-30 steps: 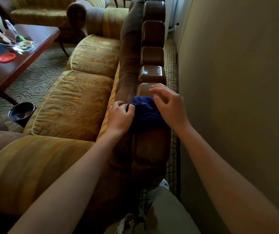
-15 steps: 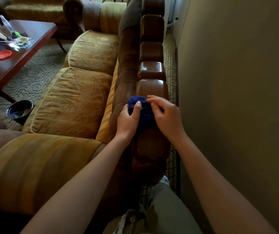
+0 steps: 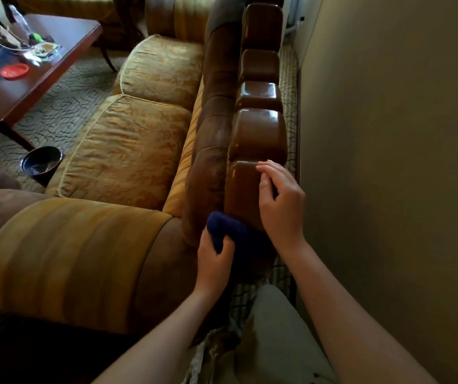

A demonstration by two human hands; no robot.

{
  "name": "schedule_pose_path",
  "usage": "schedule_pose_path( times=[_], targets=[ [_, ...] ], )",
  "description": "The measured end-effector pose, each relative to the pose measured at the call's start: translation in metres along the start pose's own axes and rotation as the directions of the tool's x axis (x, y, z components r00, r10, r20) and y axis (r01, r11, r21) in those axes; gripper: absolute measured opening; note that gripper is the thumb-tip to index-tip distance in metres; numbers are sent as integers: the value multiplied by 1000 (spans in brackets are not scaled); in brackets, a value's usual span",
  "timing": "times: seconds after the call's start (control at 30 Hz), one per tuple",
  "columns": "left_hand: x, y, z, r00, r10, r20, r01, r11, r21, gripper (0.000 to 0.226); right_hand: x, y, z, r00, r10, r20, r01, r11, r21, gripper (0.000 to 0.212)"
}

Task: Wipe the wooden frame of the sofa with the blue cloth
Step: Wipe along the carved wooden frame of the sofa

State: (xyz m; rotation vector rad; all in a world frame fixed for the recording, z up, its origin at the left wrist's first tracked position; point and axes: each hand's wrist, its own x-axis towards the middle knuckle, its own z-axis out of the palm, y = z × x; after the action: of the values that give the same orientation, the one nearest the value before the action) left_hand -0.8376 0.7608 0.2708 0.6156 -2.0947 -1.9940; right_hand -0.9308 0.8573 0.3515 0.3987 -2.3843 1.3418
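Blue cloth (image 3: 226,231) sits bunched in the left hand (image 3: 214,257), gripped against the wooden frame (image 3: 258,134). Beyond it, the right hand (image 3: 281,202) rests loosely curled on the frame, holding nothing.

Both forearms are bare, no sleeves showing; light grey trousers (image 3: 280,336) cover the legs

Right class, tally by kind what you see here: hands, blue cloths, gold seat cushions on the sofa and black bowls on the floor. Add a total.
Hands: 2, left hand, right hand
Cloths: 1, blue cloth
Seat cushions: 2, near cushion, far cushion
Bowls: 1, black bowl
Total: 6
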Motion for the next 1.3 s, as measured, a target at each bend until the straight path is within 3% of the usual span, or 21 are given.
schedule_pose_path(
  times=[0.07,0.17,0.23,0.33,0.4,0.5,0.6,0.7,0.77,0.87,0.97,1.03,1.1,1.2,1.3],
  targets=[
    [-14,-13,4,995,-91,-35,91,996,12,20,-3,1,-6,1000,18,1,-18,1000,16,26],
    [-9,-2,13,985,-111,-134,107,994,-34,55,-1,3,-14,999,41,8,-42,999,28,25],
    [4,24,21,982,32,-188,-36,999,-19,57,4,3,-19,999,42,-5,-42,999,33,25],
    [37,75,40,917,354,-186,-315,926,207,46,13,-1,-27,999,42,-22,-41,998,57,26],
    [58,95,55,844,531,-77,-445,773,453,41,15,-3,-33,998,45,-35,-42,997,66,26],
    [61,89,70,762,645,51,-455,479,751,41,9,1,-47,997,49,-57,-45,997,70,26],
    [34,56,72,676,689,263,-556,242,795,41,-6,13,-62,996,83,-28,-81,995,57,28],
    [6,12,71,550,621,558,-652,-97,752,45,-28,29,-77,995,96,20,-97,995,36,25],
    [2,-3,67,477,612,631,-677,-202,708,42,-39,40,-87,995,96,30,-96,995,14,24],
    [8,7,57,398,612,683,-699,-279,658,41,-49,48,-100,991,128,25,-128,992,11,23],
    [24,35,51,369,591,717,-754,-261,603,40,-51,47,-104,991,134,23,-135,991,15,23],
    [40,57,50,416,579,701,-764,-195,615,44,-46,42,-102,995,101,26,-102,995,19,24],
    [58,77,52,526,568,634,-739,-63,670,49,-39,37,-95,997,69,36,-70,997,29,25],
    [81,104,63,726,508,464,-636,238,734,54,-27,27,-79,993,32,115,-37,998,43,36],
    [103,129,75,845,350,404,-530,452,718,57,-16,14,-59,973,4,230,-18,998,62,51]
  ],
)
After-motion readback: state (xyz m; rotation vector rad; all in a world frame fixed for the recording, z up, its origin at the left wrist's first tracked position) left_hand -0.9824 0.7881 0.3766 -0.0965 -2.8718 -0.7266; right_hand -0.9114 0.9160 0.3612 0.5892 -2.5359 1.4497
